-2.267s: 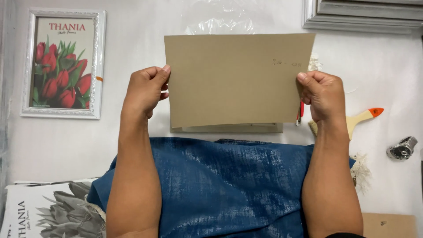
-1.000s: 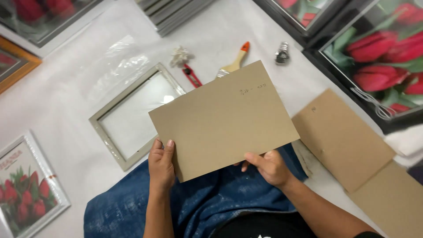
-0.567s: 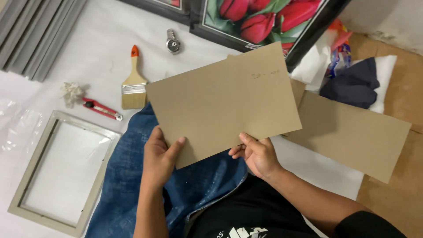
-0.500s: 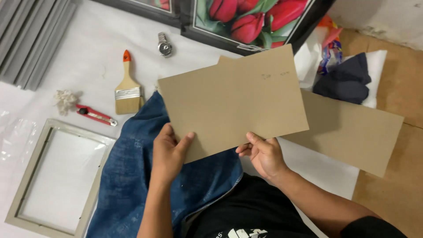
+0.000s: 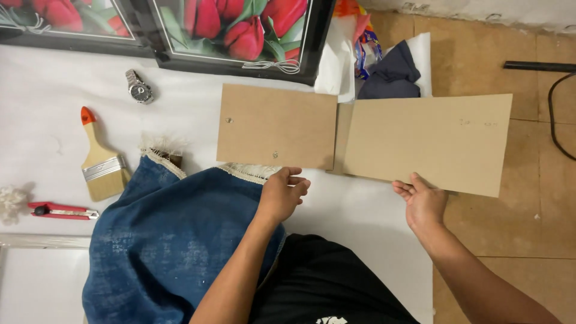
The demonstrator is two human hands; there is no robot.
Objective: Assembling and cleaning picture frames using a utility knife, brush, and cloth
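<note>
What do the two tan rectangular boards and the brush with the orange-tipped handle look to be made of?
The lighter tan rectangular board at the right hand: likely thin cardboard or hardboard, matte, flat and even-toned. The darker brown rectangular board near the left hand: probably fibreboard, matte, with small metal fittings. The brush: pale wooden handle, shiny metal band, light bristles.

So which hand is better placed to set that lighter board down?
Probably the right hand: it already grips the lighter board by its lower edge. The left hand holds nothing, beside the darker board.
</note>
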